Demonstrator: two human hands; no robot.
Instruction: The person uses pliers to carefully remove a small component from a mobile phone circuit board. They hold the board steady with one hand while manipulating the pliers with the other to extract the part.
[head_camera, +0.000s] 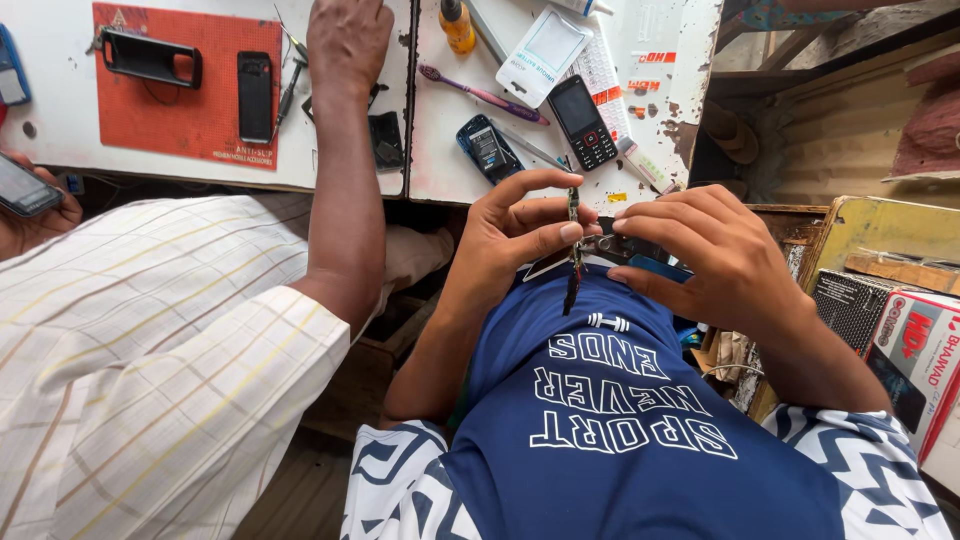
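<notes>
Head view | your left hand (505, 235) fingers pinch thin green circuit strip (573, 250) | your right hand (715, 255) at 3 o'clock, fingers clamped on small dark phone body (625, 250).

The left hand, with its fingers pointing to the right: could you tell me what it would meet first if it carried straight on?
Most likely the right hand: the left hand pinches a thin green circuit board, and the right fingertips sit just beyond it.

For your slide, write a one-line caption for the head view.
Left hand and right hand hold a small dark device above the lap, beside a white workbench.
</notes>
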